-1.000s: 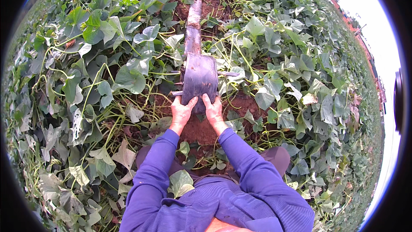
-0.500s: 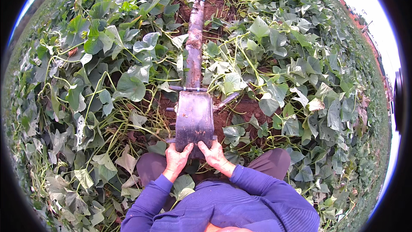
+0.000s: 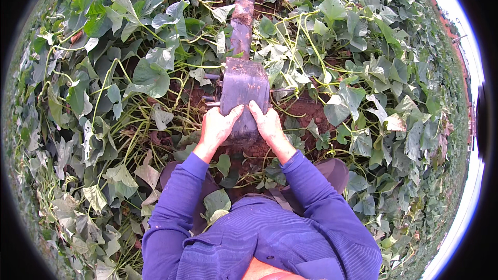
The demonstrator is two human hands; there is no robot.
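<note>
A scuffed black casing [image 3: 245, 85] with a curved top lies in front of me among the vines. At its far end it meets a long, soil-smeared pole [image 3: 242, 26] that runs straight away from me. Short thin rods [image 3: 211, 77] stick out at its sides. My left hand [image 3: 217, 125] is closed on the casing's left edge, its thumb flat on top. On the opposite edge my right hand [image 3: 268, 125] grips likewise, thumb on top. The other fingers of both hands are mostly hidden at the sides and underneath.
Broad-leaved green vines [image 3: 150, 78] spread thickly on both sides. Reddish-brown soil [image 3: 306, 111] shows through gaps beside the casing. My bent knees [image 3: 332, 173] frame the near space. Low buildings and sky appear at the far right rim.
Both hands have moved forward, away from my body, and the casing has gone with them. My arms are stretched further out. The view has also shifted a little.
</note>
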